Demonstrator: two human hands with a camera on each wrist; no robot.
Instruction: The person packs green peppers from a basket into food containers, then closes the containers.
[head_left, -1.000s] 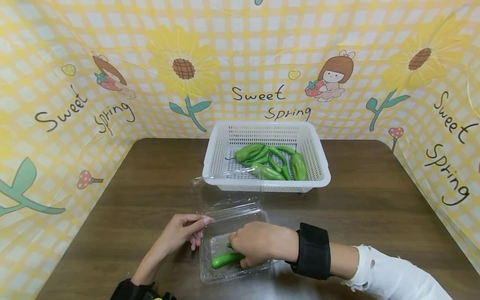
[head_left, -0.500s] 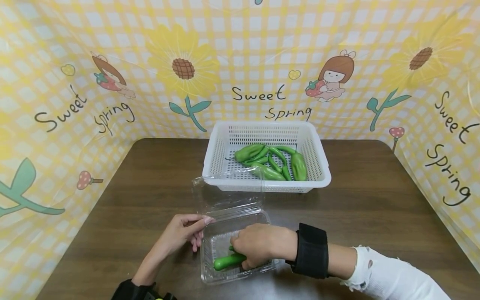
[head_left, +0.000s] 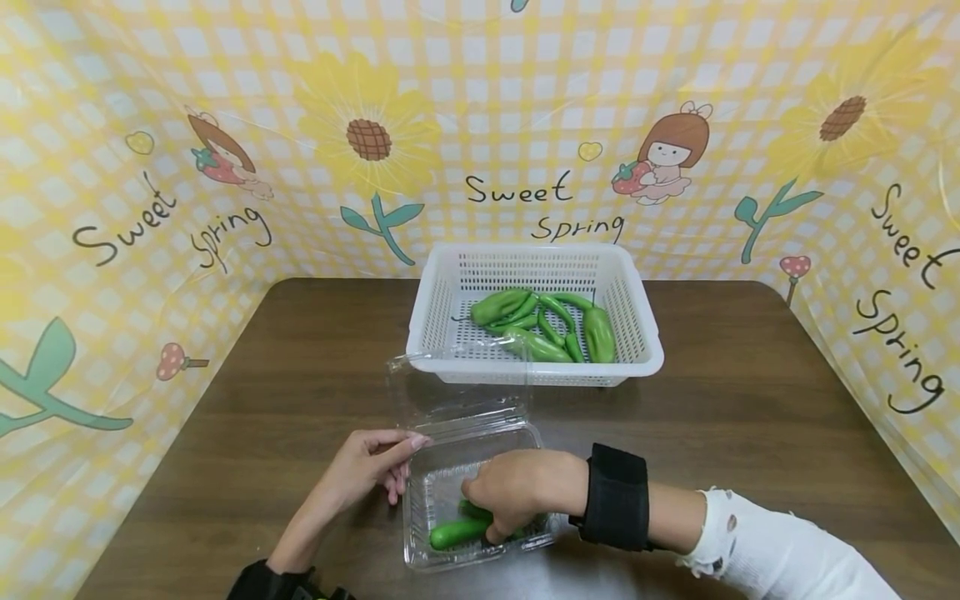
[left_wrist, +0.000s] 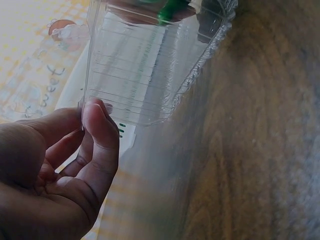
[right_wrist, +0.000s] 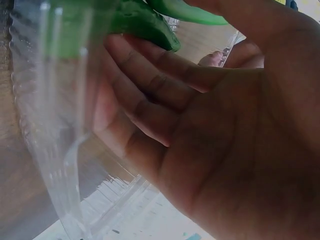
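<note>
A clear plastic clamshell box lies open on the table, its lid tilted back toward the basket. My left hand pinches the rim at the box's left side; thumb and finger meet on the plastic edge in the left wrist view. Inside the box, my right hand reaches down with fingers curled over a dark green pepper. Beside it on the box floor lies a brighter green pepper, partly under the same hand. My right fingertips are partly hidden by the pepper and the box wall.
Behind the box stands a white slotted basket holding several green peppers. The lid overlaps its front left corner in view. A brown wooden table is bordered by a yellow checked cloth at the back and sides.
My right hand has shifted slightly, tilting lower within the box. The brighter pepper moved a little toward the near side, and more of the darker one shows. My left hand keeps its pinch.
</note>
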